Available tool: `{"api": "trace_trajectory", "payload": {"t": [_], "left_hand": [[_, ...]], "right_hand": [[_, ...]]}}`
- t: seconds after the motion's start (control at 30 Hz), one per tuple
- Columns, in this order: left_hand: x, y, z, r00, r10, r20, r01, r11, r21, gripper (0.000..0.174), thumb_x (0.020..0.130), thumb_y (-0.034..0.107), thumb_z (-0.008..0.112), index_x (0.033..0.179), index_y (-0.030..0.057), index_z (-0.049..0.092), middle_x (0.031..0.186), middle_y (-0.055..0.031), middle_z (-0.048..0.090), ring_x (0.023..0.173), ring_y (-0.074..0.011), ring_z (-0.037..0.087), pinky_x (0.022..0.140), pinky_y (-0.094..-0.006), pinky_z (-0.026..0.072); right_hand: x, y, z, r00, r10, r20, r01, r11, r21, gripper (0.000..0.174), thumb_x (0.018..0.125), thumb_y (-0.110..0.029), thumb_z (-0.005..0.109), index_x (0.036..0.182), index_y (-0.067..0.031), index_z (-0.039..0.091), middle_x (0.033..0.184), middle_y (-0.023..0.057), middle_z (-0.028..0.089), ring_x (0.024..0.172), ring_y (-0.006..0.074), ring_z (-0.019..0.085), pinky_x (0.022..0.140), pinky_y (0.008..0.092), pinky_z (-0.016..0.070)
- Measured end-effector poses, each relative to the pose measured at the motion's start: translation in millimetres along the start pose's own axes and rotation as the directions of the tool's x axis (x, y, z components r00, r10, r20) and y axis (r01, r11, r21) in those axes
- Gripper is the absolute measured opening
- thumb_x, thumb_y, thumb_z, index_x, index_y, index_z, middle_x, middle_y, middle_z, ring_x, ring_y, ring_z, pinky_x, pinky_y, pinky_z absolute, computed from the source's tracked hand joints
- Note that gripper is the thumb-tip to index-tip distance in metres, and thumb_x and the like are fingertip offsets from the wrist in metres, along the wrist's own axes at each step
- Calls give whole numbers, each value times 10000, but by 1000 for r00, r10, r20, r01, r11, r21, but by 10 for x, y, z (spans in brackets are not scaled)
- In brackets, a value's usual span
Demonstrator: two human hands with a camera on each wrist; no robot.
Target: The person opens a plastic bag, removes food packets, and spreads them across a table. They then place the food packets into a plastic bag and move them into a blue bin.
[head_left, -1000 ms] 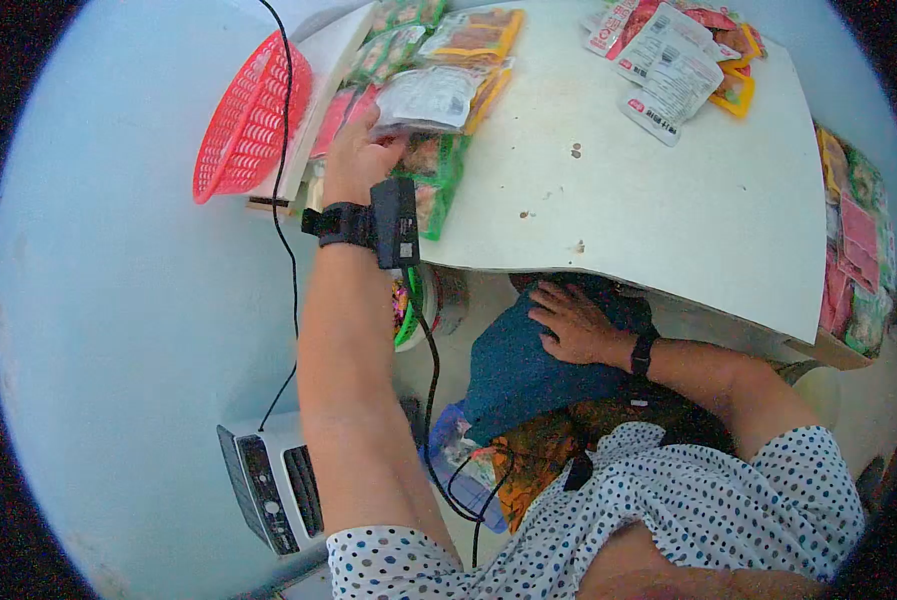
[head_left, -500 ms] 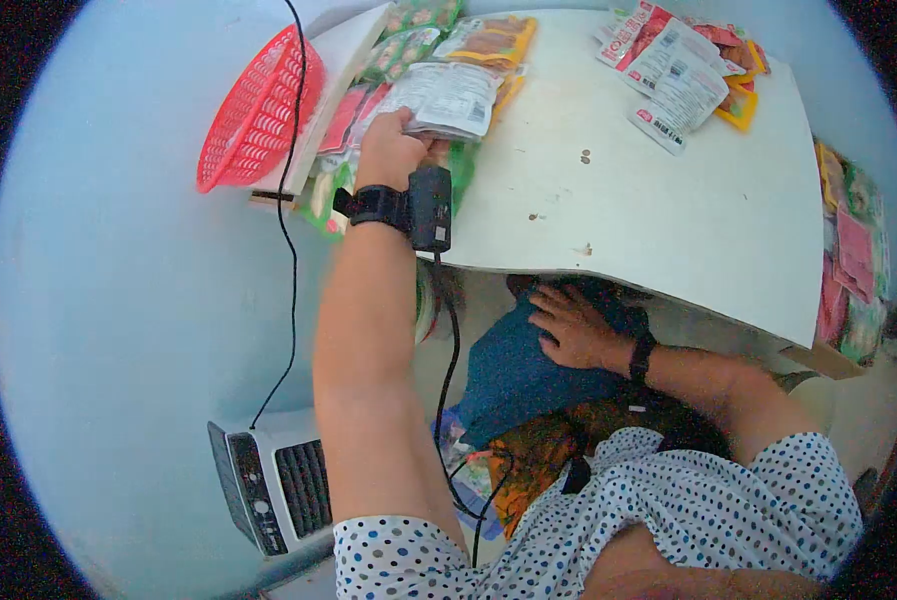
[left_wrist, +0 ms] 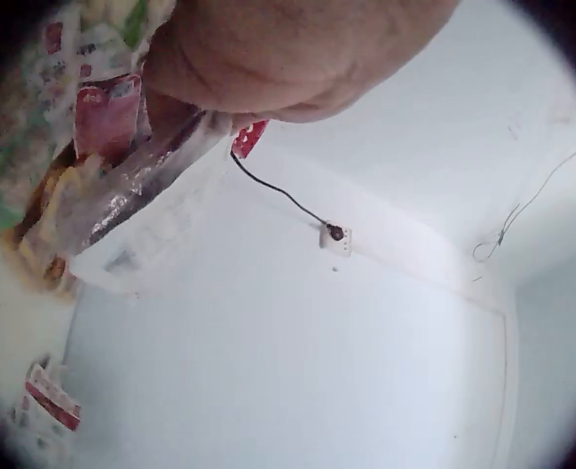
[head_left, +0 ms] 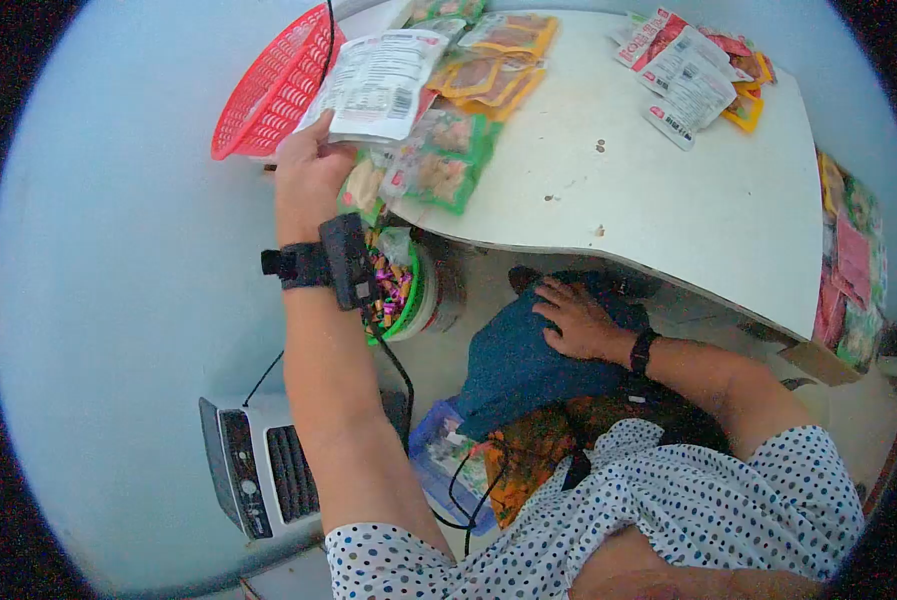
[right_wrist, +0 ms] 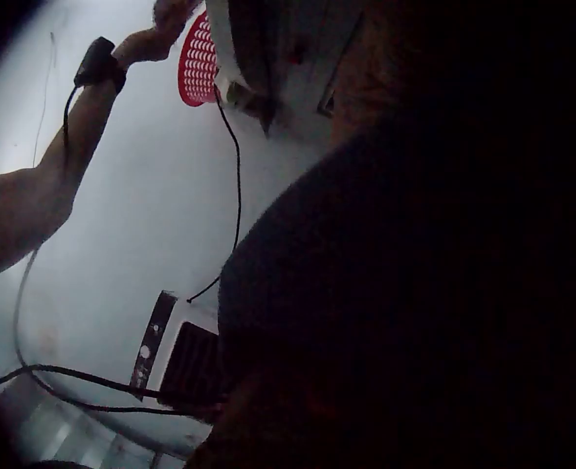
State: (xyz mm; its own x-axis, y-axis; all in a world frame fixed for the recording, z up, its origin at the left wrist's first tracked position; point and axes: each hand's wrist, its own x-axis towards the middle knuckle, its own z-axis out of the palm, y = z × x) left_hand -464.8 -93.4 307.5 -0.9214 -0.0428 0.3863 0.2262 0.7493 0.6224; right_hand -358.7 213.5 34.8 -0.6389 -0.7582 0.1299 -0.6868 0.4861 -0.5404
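My left hand point(head_left: 313, 170) pinches the near edge of a white printed pouch point(head_left: 383, 85) with a barcode, thumb on top. The pouch is held up over the table's left end and overlaps the red basket point(head_left: 273, 85) in the head view. From the left wrist, its pale printed side point(left_wrist: 161, 234) and a shiny clear side show. Beside it lie green-edged packets point(head_left: 443, 165) and yellow-edged packets point(head_left: 493, 80) of food. My right hand point(head_left: 578, 322) rests with spread fingers on dark blue cloth point(head_left: 518, 365) over the lap; the right wrist view is mostly dark.
More white and red pouches point(head_left: 683, 85) lie at the table's back right. A box of packets point(head_left: 853, 250) stands right of the table point(head_left: 648, 210). Below the left end is a green-rimmed bucket point(head_left: 415, 300) of small wrapped pieces. An air cooler point(head_left: 268, 460) stands lower left.
My left hand has taken the white pouch off the packets and moved it left toward the basket, uncovering yellow-edged packets. My right hand has stayed on the cloth.
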Motion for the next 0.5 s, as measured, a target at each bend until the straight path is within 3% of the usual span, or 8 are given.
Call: {"api": "trace_trajectory", "payload": {"t": [0.1,0.13,0.3,0.37,0.4,0.43,0.47,0.5], "left_hand": [[-228,-51,-124,998,-41,-54,42,999,20,406,693,70,597,1087,-22,636,961,-109,684,867,-167,632,780,-293,467],[-416,303,-169,987,-155,-30,153,986,-61,319,735,117,621,1023,-16,645,889,-105,680,804,-158,624,736,-304,468],[-1150,242,-292,923,-344,-174,372,913,168,252,779,184,649,935,-14,653,802,-113,658,762,-159,604,709,-303,461],[-1566,178,-245,908,-318,-274,354,930,95,251,737,101,661,956,-21,649,762,-47,648,733,-105,568,670,-280,452],[-1731,181,-233,872,-435,-224,466,878,108,254,826,122,624,1025,-35,632,881,-84,666,839,-131,601,756,-290,473],[-1936,-8,-231,846,-512,-147,464,844,-268,274,828,136,628,1047,-28,632,943,-88,665,890,-146,602,791,-291,463],[-2196,-319,-212,829,-556,-59,409,675,-614,294,831,150,633,1070,-22,633,1005,-92,665,942,-160,603,827,-292,453],[-2498,-381,-132,807,-590,-39,385,575,-722,309,841,141,619,1100,-29,620,1041,-92,658,976,-163,597,865,-291,437]], "right_hand": [[34,-38,-37,999,21,25,-21,1000,-7,455,801,-263,582,1201,-48,570,1415,202,383,1350,345,302,1099,492,272],[40,-46,-55,999,24,33,-23,1000,-10,460,801,-265,582,1206,-47,567,1417,204,378,1352,348,296,1101,490,270],[31,52,27,997,60,40,-60,998,-8,471,807,-271,588,1228,-63,550,1417,156,395,1356,354,289,1096,495,269],[26,131,104,996,75,39,-74,997,-35,464,807,-264,591,1227,-71,552,1418,155,395,1352,360,295,1095,490,275],[31,114,62,995,86,40,-85,996,-38,457,807,-255,594,1224,-75,553,1418,155,396,1350,362,299,1094,488,278],[41,193,106,996,85,29,-84,996,-38,447,805,-233,601,1221,-79,553,1414,155,400,1347,358,305,1095,478,280],[50,272,155,996,84,19,-83,996,-38,439,803,-212,607,1219,-83,553,1410,155,403,1343,355,312,1095,469,283],[56,352,205,997,83,9,-83,996,-38,432,801,-190,614,1216,-87,553,1407,154,407,1340,352,319,1096,459,286]]}}
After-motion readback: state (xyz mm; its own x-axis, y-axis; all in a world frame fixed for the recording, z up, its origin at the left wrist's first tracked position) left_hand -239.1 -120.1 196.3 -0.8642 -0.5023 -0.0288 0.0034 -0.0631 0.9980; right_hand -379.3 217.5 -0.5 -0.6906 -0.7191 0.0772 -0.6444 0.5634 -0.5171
